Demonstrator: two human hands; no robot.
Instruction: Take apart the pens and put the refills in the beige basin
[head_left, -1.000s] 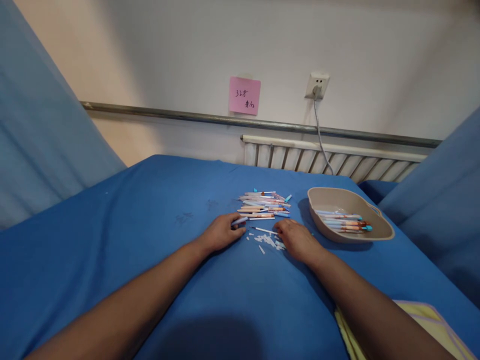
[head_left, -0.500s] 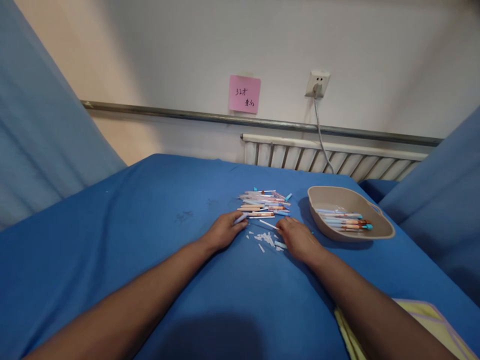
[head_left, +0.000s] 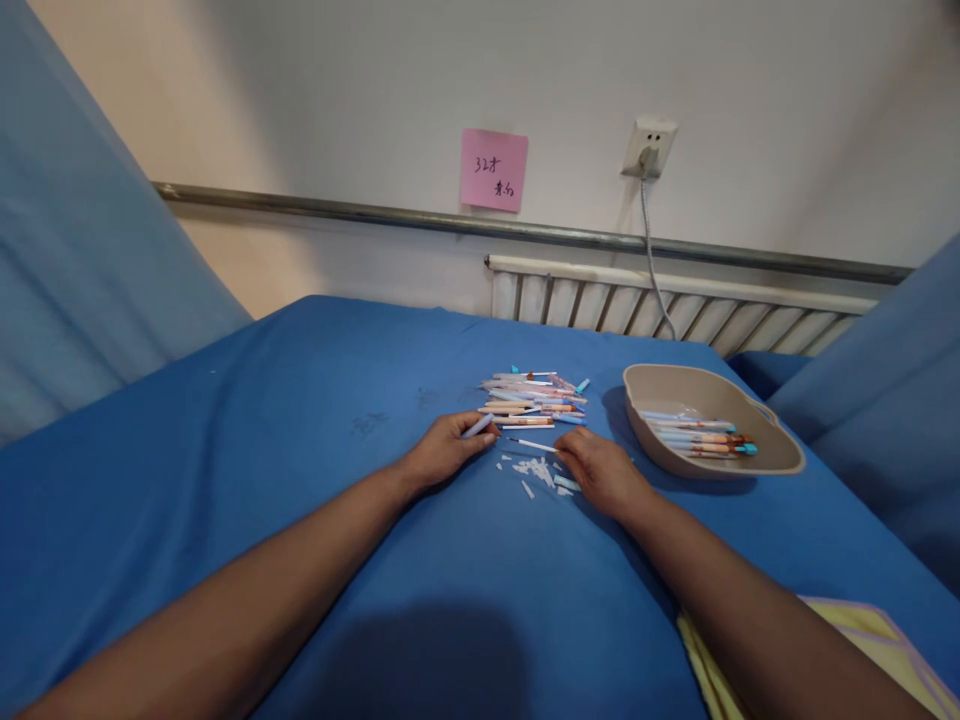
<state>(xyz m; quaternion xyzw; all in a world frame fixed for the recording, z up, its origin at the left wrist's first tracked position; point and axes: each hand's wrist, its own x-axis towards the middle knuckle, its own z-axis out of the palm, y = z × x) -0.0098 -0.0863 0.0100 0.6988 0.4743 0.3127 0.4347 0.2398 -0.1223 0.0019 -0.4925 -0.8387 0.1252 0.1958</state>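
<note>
My left hand [head_left: 444, 450] is closed around a pale lavender pen barrel [head_left: 478, 426], left of the pile. Pinched in the fingers of my right hand [head_left: 596, 468] is a thin white refill [head_left: 534, 445], whose dark tip points toward my left hand without touching it. Behind both hands lies a pile of pens and pen parts [head_left: 525, 400] in orange, pink, white and blue. Several small white pieces [head_left: 538, 470] are scattered between the hands. A short pale blue tube [head_left: 567, 483] rests beside my right hand.
On the right, a beige basket [head_left: 787, 462] holds several pens [head_left: 697, 438]. A yellow cloth [head_left: 862, 640] lies under my right forearm. Blue fabric [head_left: 375, 370] covers the surface. Behind it are a radiator [head_left: 630, 300], a metal rail [head_left: 337, 210] and a plugged-in cable [head_left: 654, 270].
The refill has turned closer to level, and its dark tip now shows. The lavender barrel is tilted more upward in my left hand. The camera view has shifted slightly.
</note>
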